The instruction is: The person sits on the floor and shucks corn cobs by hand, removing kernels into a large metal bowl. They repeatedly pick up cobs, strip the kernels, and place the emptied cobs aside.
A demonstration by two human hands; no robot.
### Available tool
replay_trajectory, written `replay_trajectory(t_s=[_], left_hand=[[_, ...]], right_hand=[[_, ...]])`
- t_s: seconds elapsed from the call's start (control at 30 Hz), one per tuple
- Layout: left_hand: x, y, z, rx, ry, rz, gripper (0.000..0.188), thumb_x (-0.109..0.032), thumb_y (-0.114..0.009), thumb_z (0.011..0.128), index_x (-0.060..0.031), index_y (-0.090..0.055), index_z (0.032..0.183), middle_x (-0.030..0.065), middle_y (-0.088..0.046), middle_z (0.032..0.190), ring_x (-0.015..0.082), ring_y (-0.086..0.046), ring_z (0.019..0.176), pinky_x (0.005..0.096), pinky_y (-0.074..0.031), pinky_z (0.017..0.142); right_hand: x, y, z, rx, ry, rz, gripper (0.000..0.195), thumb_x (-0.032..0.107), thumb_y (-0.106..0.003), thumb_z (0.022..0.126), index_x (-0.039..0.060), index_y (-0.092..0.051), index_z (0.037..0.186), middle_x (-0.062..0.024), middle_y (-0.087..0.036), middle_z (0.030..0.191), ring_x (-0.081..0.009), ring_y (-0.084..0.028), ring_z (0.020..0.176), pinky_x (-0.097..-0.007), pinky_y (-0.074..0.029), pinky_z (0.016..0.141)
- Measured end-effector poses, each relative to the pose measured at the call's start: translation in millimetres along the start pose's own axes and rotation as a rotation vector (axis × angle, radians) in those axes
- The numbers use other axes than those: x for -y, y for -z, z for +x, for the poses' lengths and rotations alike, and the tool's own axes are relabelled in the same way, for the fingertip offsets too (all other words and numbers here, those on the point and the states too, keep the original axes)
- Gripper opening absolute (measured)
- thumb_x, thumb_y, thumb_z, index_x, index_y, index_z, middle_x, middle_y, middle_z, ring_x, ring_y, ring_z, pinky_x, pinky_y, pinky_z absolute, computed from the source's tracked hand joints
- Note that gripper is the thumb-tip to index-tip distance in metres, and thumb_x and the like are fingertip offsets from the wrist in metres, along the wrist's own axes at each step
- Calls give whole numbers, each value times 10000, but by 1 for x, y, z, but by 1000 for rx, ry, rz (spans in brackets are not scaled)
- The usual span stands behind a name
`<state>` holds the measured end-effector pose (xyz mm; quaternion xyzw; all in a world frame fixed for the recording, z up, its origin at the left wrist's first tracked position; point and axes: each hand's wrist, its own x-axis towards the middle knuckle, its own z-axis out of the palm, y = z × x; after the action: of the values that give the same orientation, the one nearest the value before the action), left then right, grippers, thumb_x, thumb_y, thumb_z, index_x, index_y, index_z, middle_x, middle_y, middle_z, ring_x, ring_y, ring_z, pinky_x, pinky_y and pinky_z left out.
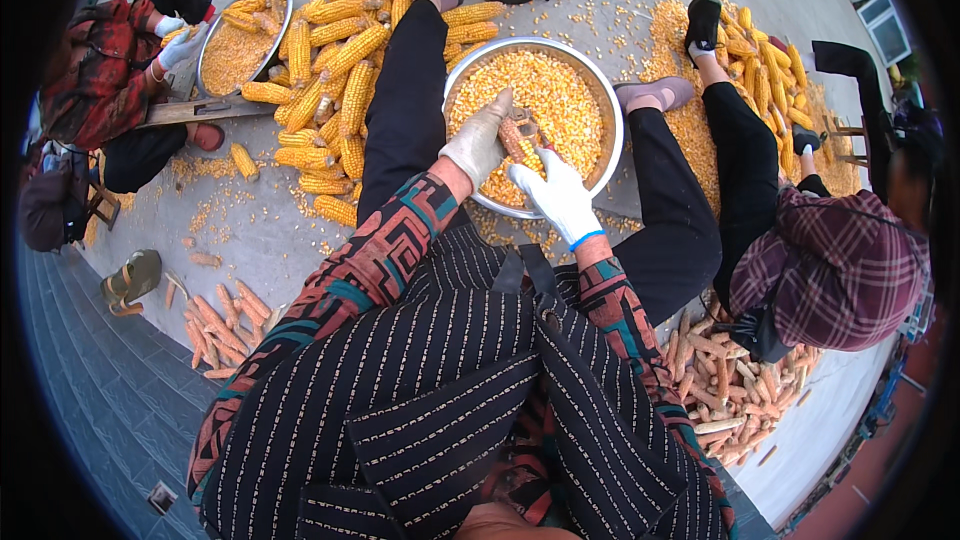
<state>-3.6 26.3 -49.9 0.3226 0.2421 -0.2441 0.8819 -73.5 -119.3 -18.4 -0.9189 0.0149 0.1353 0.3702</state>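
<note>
My left hand (478,141), in a soiled pale glove, grips a corn cob (513,139) over a wide metal basin (616,124). The cob is mostly stripped to reddish-brown, with yellow kernels left near its lower end. My right hand (561,195), in a white glove with a blue cuff, closes on that lower end. Beside the cob is a small metal tool (525,120) with a bit of red; the fingers partly hide it, and how it is held is unclear. Loose corn kernels (566,90) fill much of the basin, which stands between my legs.
Unshelled ears (330,90) lie heaped left of my legs, with another heap (761,75) at right. Stripped cobs (225,326) (731,382) are piled on both sides. A co-worker (105,75) at left holds an ear by a second basin (281,30). Another person (832,270) sits close at right.
</note>
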Motion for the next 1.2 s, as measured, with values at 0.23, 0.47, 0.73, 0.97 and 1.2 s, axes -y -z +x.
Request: replay_trajectory(t_s=[0.23, 0.47, 0.73, 0.97, 1.2], left_hand=[[-6, -16, -9, 124, -128, -27, 283, -360, -584, 952, -107, -534, 836, 25, -556, 737, 142, -577, 659, 360, -551, 679], [-7, -27, -15, 67, -200, 77, 267, -317, -590, 952, -114, -545, 785, -5, -505, 653, 117, -509, 575, 271, -463, 590], [-7, -38, -15, -7, -291, 161, 266, -322, -607, 939, -122, -555, 771, -5, -524, 653, 111, -503, 557, 251, -427, 543], [-9, -38, -10, -68, -248, 135, 250, -293, -618, 934, -125, -535, 769, -5, -497, 626, 119, -498, 521, 283, -462, 521], [-1, -49, -8, -62, -242, 27, 215, -282, -647, 920, -120, -543, 824, 7, -499, 647, 141, -527, 521, 280, -505, 546]], right_hand=[[11, -3, 13, 92, -114, 587, 425, 392, -574, 919, -4, -660, 1047, -113, -666, 908, -208, -604, 895, -311, -444, 859], [2, -14, 11, -10, -136, 711, 304, 246, -526, 973, -18, -643, 1069, -65, -651, 990, -129, -562, 923, -279, -442, 817], [-1, -9, 20, 0, -39, 584, 373, 279, -516, 982, -40, -612, 1151, -87, -643, 1091, -151, -569, 992, -295, -456, 865], [9, -4, 24, -7, -38, 420, 395, 325, -500, 974, -19, -621, 1127, -163, -654, 1069, -238, -611, 990, -348, -457, 856], [-7, -11, 31, -62, -60, 476, 412, 338, -433, 981, -21, -621, 1050, -208, -644, 1024, -327, -602, 961, -400, -447, 824]])
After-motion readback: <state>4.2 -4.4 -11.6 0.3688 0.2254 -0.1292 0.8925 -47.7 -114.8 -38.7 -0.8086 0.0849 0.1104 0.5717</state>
